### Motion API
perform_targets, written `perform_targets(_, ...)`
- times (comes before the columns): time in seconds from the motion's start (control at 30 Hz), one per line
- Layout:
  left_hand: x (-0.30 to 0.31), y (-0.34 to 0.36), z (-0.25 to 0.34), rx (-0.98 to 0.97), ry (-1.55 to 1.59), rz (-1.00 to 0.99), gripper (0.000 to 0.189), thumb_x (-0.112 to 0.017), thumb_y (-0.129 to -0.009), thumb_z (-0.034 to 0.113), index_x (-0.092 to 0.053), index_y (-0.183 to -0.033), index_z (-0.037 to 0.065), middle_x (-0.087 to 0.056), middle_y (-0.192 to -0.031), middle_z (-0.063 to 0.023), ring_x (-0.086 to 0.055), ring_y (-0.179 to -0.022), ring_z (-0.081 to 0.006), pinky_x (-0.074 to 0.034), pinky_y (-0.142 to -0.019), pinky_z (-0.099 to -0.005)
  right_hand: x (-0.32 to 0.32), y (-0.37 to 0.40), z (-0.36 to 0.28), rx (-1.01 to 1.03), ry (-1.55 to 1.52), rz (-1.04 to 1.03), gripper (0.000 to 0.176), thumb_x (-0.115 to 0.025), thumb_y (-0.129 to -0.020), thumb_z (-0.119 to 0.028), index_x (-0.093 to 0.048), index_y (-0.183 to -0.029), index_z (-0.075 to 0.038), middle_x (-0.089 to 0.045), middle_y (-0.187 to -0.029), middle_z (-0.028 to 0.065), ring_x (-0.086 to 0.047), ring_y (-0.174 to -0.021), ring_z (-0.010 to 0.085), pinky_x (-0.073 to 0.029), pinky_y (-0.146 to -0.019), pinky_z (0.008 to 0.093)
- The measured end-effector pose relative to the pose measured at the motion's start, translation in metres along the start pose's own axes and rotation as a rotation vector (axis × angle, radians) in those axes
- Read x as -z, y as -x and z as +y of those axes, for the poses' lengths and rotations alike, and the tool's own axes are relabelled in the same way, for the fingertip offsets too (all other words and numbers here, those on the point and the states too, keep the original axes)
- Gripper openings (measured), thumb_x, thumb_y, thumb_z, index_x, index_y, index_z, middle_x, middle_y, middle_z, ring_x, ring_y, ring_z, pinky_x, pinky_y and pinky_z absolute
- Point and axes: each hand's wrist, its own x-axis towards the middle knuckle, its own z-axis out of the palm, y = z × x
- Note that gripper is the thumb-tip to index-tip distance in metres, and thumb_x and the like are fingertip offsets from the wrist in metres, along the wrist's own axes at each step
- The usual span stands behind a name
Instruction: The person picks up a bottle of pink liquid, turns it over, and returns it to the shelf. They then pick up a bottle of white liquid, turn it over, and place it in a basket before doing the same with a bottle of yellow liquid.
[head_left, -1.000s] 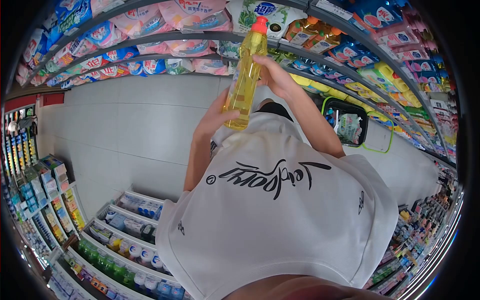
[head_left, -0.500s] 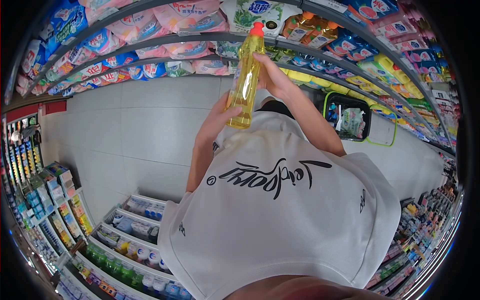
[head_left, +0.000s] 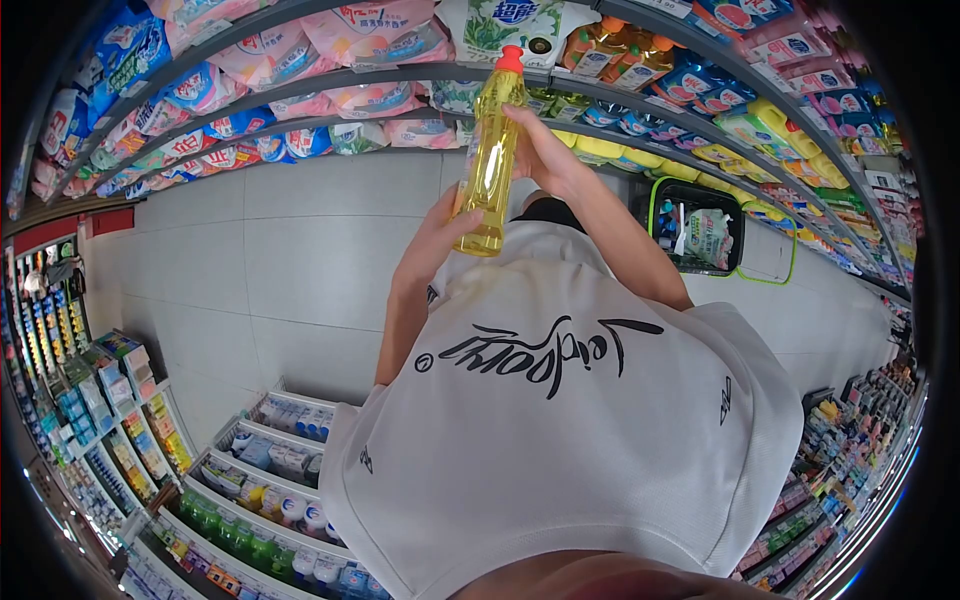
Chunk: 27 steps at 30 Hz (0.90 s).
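Holding the bottle (head_left: pixel 487 165) up before the shelf (head_left: pixel 300 84), barely moved this past second, just tipped a hair straighter. Cupping its base with the left hand (head_left: pixel 432 238), gripping its middle with the right hand (head_left: pixel 545 155). Probably still being looked over, well apart from the basket (head_left: pixel 738 240).

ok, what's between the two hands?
The yellow bottle: the left hand holds its base, the right hand grips its upper body. Nothing else lies between them, as the head view shows.
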Motion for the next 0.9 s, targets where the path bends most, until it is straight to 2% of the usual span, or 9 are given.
perform_targets(0.23,0.001,0.001,-0.005,-0.01,0.001,0.013,0.052,-0.06,-0.087,0.033,-0.047,-0.126,0.001,-0.056,-0.113,-0.0066,-0.051,-0.107,-0.0143,-0.039,-0.094,-0.0298,-0.001,-0.001,0.001,-0.02,0.013,0.003,0.054,-0.047,-0.092,-0.051,-0.051,-0.124,-0.008,-0.062,-0.109,0.0034,-0.064,-0.097,0.0138,-0.057,-0.076,0.0315)
perform_targets(0.4,0.001,0.002,-0.003,-0.012,0.013,0.008,0.056,-0.061,-0.087,0.033,-0.045,-0.13,0.0,-0.055,-0.115,-0.0073,-0.051,-0.109,-0.015,-0.038,-0.096,-0.03,-0.004,0.0,-0.001,-0.017,0.033,0.006,0.053,-0.047,-0.092,-0.051,-0.051,-0.124,-0.008,-0.062,-0.109,0.0036,-0.064,-0.097,0.0136,-0.057,-0.075,0.0311)
perform_targets(0.53,0.006,0.0,-0.009,-0.026,0.048,-0.033,0.059,-0.062,-0.086,0.031,-0.042,-0.132,-0.001,-0.054,-0.117,-0.0078,-0.05,-0.11,-0.0153,-0.038,-0.097,-0.0306,-0.009,0.006,-0.007,-0.009,0.079,0.003,0.052,-0.046,-0.092,-0.05,-0.051,-0.123,-0.008,-0.062,-0.111,0.0044,-0.062,-0.102,0.0147,-0.054,-0.082,0.0362)
perform_targets(0.6,0.009,-0.002,-0.014,-0.076,0.024,-0.068,0.071,-0.065,-0.083,0.03,-0.035,-0.139,-0.002,-0.052,-0.125,-0.0103,-0.048,-0.117,-0.0174,-0.036,-0.1,-0.0314,-0.009,0.007,-0.008,-0.003,0.099,-0.001,0.052,-0.046,-0.092,-0.05,-0.051,-0.123,-0.009,-0.062,-0.111,0.0048,-0.061,-0.104,0.0153,-0.052,-0.085,0.0379)
perform_targets(0.63,0.01,-0.003,-0.017,-0.076,0.025,-0.068,0.071,-0.065,-0.083,0.03,-0.035,-0.139,-0.002,-0.052,-0.125,-0.0103,-0.048,-0.117,-0.0174,-0.036,-0.1,-0.0314,-0.006,0.005,-0.006,0.02,0.121,0.004,0.052,-0.045,-0.093,-0.05,-0.051,-0.124,-0.009,-0.061,-0.112,0.0058,-0.06,-0.106,0.0163,-0.05,-0.088,0.0381)
perform_targets(0.7,0.013,-0.005,-0.022,-0.156,0.016,-0.077,0.085,-0.07,-0.08,0.028,-0.026,-0.145,-0.003,-0.048,-0.133,-0.0124,-0.044,-0.124,-0.0192,-0.034,-0.103,-0.0321,-0.006,0.006,-0.007,0.042,0.142,0.009,0.052,-0.044,-0.093,-0.05,-0.05,-0.125,-0.009,-0.061,-0.113,0.0069,-0.059,-0.107,0.0172,-0.048,-0.091,0.0383)
perform_targets(0.77,0.016,-0.008,-0.02,-0.178,-0.044,-0.073,0.09,-0.072,-0.078,0.026,-0.023,-0.147,-0.003,-0.047,-0.135,-0.0125,-0.043,-0.125,-0.0194,-0.034,-0.104,-0.0323,-0.01,0.008,-0.012,0.193,0.051,0.029,0.055,-0.042,-0.093,-0.052,-0.049,-0.127,-0.008,-0.061,-0.114,0.009,-0.06,-0.106,0.0189,-0.047,-0.091,0.0371)
perform_targets(0.9,0.008,-0.007,-0.008,-0.237,-0.073,-0.06,0.094,-0.076,-0.074,0.019,-0.021,-0.147,-0.004,-0.045,-0.137,-0.012,-0.042,-0.126,-0.0188,-0.033,-0.105,-0.0324,-0.011,0.007,-0.021,0.249,-0.039,0.029,0.06,-0.04,-0.093,-0.053,-0.047,-0.129,-0.006,-0.062,-0.113,0.0106,-0.061,-0.104,0.0203,-0.047,-0.091,0.0368)
